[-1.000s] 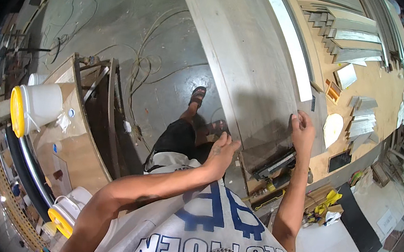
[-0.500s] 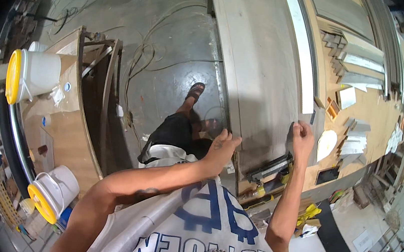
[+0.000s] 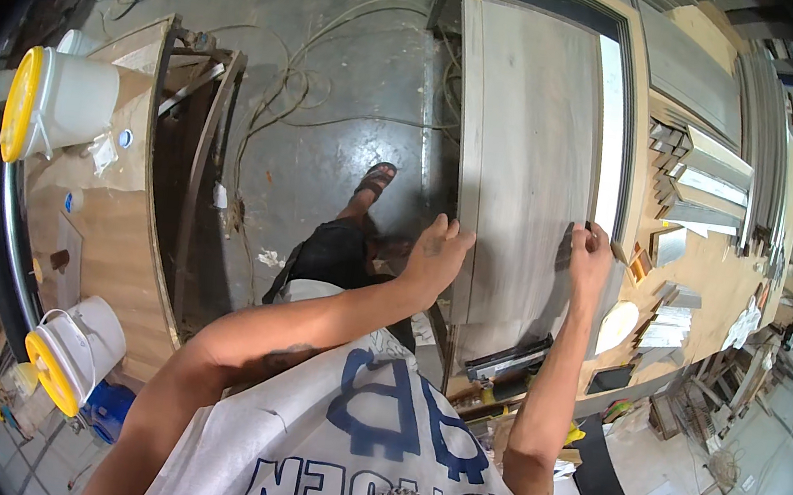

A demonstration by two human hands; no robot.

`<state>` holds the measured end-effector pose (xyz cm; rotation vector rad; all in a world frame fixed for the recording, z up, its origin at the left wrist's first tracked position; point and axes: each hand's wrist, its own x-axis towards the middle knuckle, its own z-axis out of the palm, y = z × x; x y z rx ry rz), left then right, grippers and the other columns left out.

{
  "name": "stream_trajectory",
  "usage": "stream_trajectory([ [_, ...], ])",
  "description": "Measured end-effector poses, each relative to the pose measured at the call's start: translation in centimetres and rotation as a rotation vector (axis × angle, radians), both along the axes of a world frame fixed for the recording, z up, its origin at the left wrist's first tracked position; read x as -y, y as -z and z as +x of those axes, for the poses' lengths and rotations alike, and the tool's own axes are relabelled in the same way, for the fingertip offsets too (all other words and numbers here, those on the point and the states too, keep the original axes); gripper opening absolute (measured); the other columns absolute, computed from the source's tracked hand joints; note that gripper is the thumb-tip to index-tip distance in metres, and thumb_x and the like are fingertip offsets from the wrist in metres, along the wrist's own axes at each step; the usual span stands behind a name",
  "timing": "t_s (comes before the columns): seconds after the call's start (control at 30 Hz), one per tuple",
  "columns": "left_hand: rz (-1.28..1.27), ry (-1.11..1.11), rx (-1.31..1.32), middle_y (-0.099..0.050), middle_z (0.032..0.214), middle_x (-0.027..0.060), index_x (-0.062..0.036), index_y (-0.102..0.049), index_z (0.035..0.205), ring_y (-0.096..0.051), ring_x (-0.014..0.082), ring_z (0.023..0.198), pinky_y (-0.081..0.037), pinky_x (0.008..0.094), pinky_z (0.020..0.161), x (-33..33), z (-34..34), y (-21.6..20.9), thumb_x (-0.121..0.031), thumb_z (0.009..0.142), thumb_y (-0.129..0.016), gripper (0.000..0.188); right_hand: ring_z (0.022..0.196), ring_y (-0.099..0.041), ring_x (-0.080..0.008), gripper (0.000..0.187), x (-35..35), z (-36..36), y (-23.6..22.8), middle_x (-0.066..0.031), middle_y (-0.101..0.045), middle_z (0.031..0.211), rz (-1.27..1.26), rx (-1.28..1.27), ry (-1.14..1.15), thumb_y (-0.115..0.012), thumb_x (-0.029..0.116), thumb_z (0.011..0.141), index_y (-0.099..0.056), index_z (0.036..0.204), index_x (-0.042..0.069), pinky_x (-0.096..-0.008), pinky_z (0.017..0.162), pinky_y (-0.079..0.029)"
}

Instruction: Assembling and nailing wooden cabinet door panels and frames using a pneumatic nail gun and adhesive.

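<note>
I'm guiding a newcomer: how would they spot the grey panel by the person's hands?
Find the tan workbench right of the grey floor. The grey panel lies along its left side, with the left hand by the panel's left edge and the right hand by its right edge. It is a broad, flat, wood-grained sheet, unlike the narrow white strip beside it.

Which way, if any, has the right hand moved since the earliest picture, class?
Yes: forward, away from the body. The right hand was beside the white oval piece; its fingers are now well beyond it.
</note>
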<state>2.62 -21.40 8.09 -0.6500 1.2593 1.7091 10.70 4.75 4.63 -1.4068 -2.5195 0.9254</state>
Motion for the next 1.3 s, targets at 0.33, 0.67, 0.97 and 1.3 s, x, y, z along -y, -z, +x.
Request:
stream_trajectory([
  [0.33,0.054,0.140,-0.051,-0.030,0.153,0.0182,0.0075,-0.017,0.143,-0.028,0.0210,0.142,-0.023,0.0307,0.117,0.3,-0.5,1.9,-0.027,0.096,-0.063,0.074,0.094,-0.069,-0.0268,0.057,-0.4,-0.2,0.0,-0.0200,-0.072,0.102,0.020,0.040,-0.037,-0.070,0.033,0.091,-0.060,0.128,-0.009,-0.0363,0.087,-0.053],
  [0.67,0.056,0.011,-0.195,-0.018,0.168,0.0191,0.0061,-0.003,0.159,-0.018,0.0254,0.155,-0.017,0.0361,0.124,-4.3,-12.0,3.0,-0.028,0.096,-0.062,0.092,0.090,-0.063,-0.0237,0.062,-2.6,-11.8,-0.4,-0.0197,-0.069,0.103,-0.025,-0.057,-0.082,-0.069,0.034,0.092,-0.056,0.134,-0.009,-0.0344,0.084,-0.051],
  [0.97,0.046,0.045,-0.130,-0.014,0.164,0.0308,0.0150,-0.001,0.154,-0.013,0.0274,0.156,-0.017,0.0321,0.124,-6.1,-23.4,0.2,-0.026,0.098,-0.062,0.093,0.110,-0.066,-0.0341,0.059,-5.0,-25.0,-1.0,-0.0264,-0.067,0.118,-0.060,-0.044,0.026,-0.069,0.033,0.093,-0.056,0.135,-0.007,-0.0399,0.098,-0.050],
  [1.3,0.063,0.377,-0.302,-0.028,0.159,0.0336,0.0180,-0.015,0.150,-0.028,0.0313,0.151,-0.027,0.0311,0.118,-4.0,-24.1,2.7,-0.024,0.102,-0.059,0.077,0.108,-0.068,-0.0339,0.056,-4.3,-26.4,-1.7,-0.0259,-0.070,0.113,0.017,0.084,0.077,-0.070,0.032,0.093,-0.059,0.134,-0.005,-0.0402,0.096,-0.052],
])
